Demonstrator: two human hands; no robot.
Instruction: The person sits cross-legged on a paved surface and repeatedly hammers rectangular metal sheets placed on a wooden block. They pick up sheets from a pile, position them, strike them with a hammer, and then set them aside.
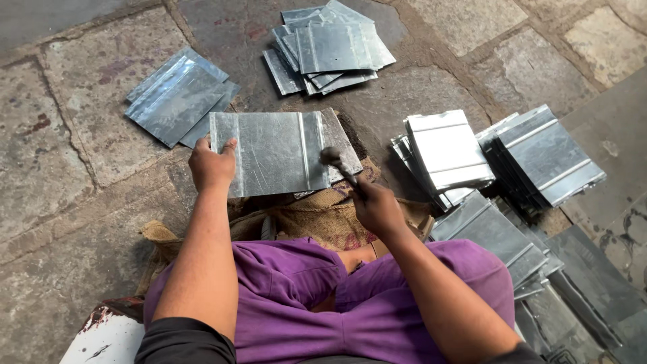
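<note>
Above the purple-trousered lap (pixel 317 303), the left hand (pixel 212 165) pinches the left edge of a galvanised sheet-metal panel (pixel 273 154) lying long-axis crosswise on burlap sacking (pixel 317 219), while the right hand (pixel 377 209), fist closed on a hammer (pixel 340 165), holds its blurred head over the panel's right folded seam.

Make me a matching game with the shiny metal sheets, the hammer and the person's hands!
Things:
1. left hand
2. right hand
3. metal sheet
4. far stack of sheets

Places or states:
A. lying on the stone floor, touched by nobody
B. gripping the hammer
C. holding the sheet's left edge
D. lying flat in front of the person, over sacking

Pairs: 1-C, 2-B, 3-D, 4-A
</note>
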